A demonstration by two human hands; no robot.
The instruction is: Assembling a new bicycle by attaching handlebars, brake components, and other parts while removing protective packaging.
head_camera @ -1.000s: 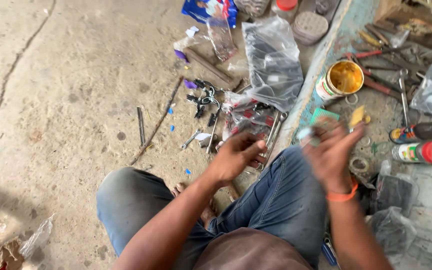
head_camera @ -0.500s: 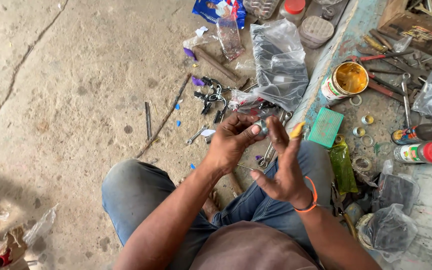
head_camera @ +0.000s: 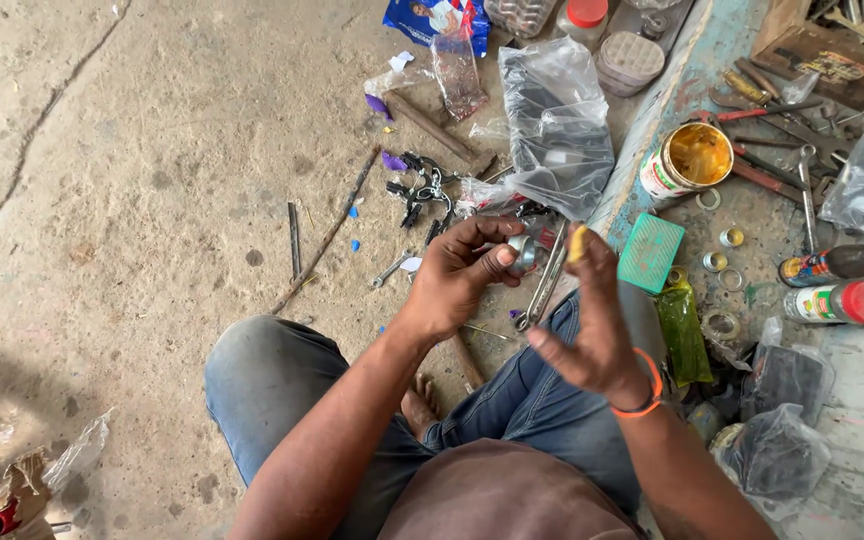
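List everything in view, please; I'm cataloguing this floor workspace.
Metal ring part: one, silver, held in the left hand.
Tin of grease: one, yellow inside, upper right.
Green pad: one, beside the tin.
Clear plastic bag: one, top centre.
Red-capped bottle: one, lying at right.
Spanner: one, grey, on the floor between the hands.
Metal rods: two, rusty, left of the parts.
Left hand: gripping the ring.
Right hand: open, yellow smear on a fingertip, orange wristband.

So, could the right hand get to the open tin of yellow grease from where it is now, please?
Probably yes: the right hand is open and holds nothing, and the tin stands uncovered ahead of it, with only the low green box lying between.
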